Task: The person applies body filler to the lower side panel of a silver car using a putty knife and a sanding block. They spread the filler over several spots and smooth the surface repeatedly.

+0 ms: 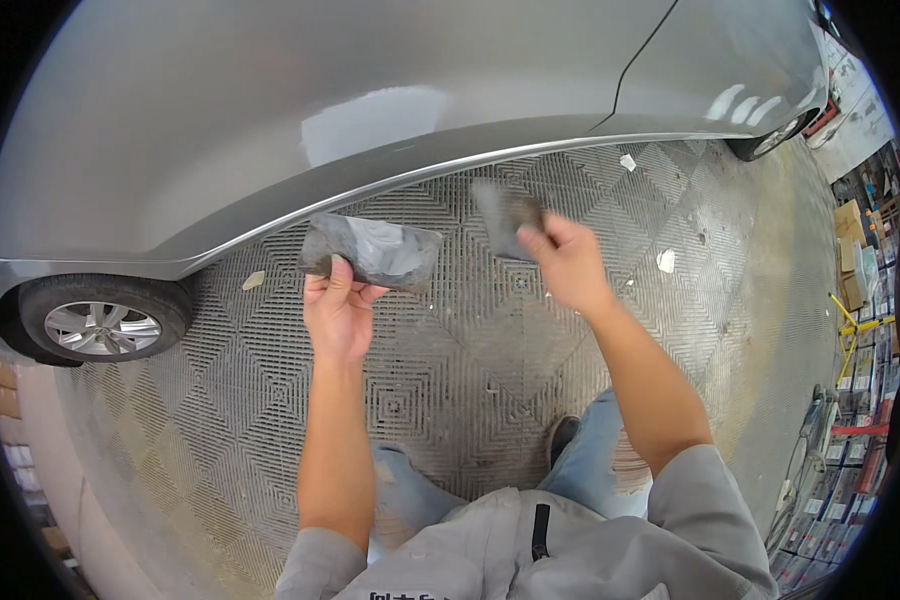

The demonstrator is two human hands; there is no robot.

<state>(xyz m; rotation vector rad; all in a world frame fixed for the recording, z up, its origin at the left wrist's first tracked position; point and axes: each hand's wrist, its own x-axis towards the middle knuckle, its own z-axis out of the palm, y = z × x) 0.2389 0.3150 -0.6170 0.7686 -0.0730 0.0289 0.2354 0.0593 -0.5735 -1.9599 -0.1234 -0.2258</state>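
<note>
My left hand (340, 315) grips the near edge of a flat, dark, smeared rectangular mixing board (322, 242), thumb on top. A mound of light grey paste (382, 246) lies on the board. To the right, my right hand (573, 268) is closed on a thin flat spreader (500, 222), blurred by motion and held apart from the board. Beyond both hands stands a silver-grey car (530, 70). Its lower side carries a pale, smooth patch (370, 122) above the sill, facing the board.
The car's wheel (102, 325) is at the left, with another wheel (775, 138) far right. Pale scraps (665, 261) lie on the ridged grid floor (440, 350). Along the right edge are cardboard boxes (850, 225), a yellow stand (858, 326) and stacked packages (820, 535).
</note>
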